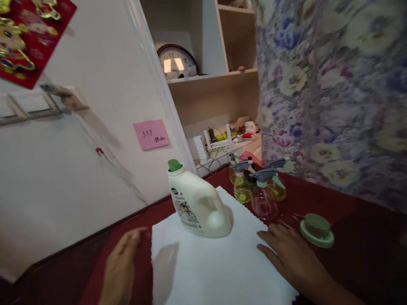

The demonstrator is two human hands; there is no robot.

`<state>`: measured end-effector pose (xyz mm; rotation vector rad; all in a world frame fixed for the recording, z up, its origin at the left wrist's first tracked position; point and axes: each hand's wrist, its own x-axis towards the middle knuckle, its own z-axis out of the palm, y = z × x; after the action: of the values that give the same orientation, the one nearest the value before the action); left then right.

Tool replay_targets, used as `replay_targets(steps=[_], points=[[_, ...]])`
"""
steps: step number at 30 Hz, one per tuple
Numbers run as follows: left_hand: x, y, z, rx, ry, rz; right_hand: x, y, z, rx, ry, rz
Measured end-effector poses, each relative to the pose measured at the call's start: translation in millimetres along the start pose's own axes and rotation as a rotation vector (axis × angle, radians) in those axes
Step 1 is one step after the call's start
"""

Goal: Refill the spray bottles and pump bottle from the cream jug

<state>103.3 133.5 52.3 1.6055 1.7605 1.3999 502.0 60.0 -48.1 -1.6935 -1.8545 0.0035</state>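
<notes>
A white detergent jug [201,205] with a printed label stands upright on a white sheet [219,271]. Its mouth is uncapped, and a green pour spout [174,165] shows there. To the left of the sheet, my left hand [122,260] is held up, slightly blurred, fingers stretched out and holding nothing. My right hand [288,254] is spread palm down at the sheet's right edge, also with nothing in it. Just beyond those fingers, a green cap [317,231] lies on the dark red table [352,262]. Both hands are apart from the jug.
Several spray bottles [263,203] cluster behind the sheet at the right. A white router [219,142] with cables sits on the shelf ledge behind. A pink note [151,134] is stuck to the white wall, and a floral curtain [333,93] hangs at the right.
</notes>
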Motion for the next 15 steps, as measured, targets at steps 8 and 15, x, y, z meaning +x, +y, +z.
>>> replay_targets(steps=[8,15], points=[[-37,-47,15,0.558,-0.488,0.245,-13,27,28,-0.175,0.004,-0.154],[-46,-69,12,0.657,-0.469,0.261,-16,36,36,-0.271,0.097,-0.245]])
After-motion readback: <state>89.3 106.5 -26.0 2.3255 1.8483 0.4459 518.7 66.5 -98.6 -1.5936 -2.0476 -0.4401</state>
